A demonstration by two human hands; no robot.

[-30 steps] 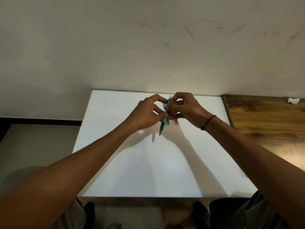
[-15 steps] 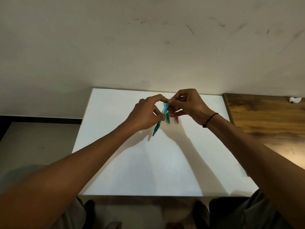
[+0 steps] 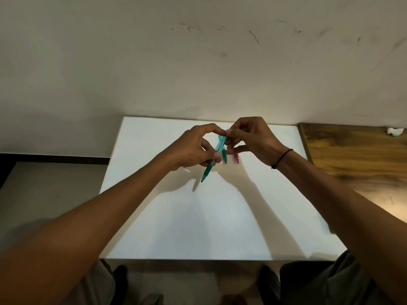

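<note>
Above the white table (image 3: 220,216) both my hands meet over its far half. My left hand (image 3: 191,148) grips a green pen (image 3: 211,162) around its lower barrel, the tip slanting down and to the left. My right hand (image 3: 251,137) pinches the upper end of that same pen with its fingertips. Under my right hand a second green pen (image 3: 224,155) and a red pen (image 3: 236,158) show only their lower ends; whether they lie on the table or sit in my right hand I cannot tell.
A wooden table (image 3: 356,164) adjoins the white one on the right, with a crumpled white scrap (image 3: 395,131) at its far edge. A scuffed wall (image 3: 198,62) stands right behind both. My knees and the floor show below the near edge.
The green pen's tip has swung down and to the left while both hands kept hold of it. My right hand rose slightly toward the pen's upper end.
</note>
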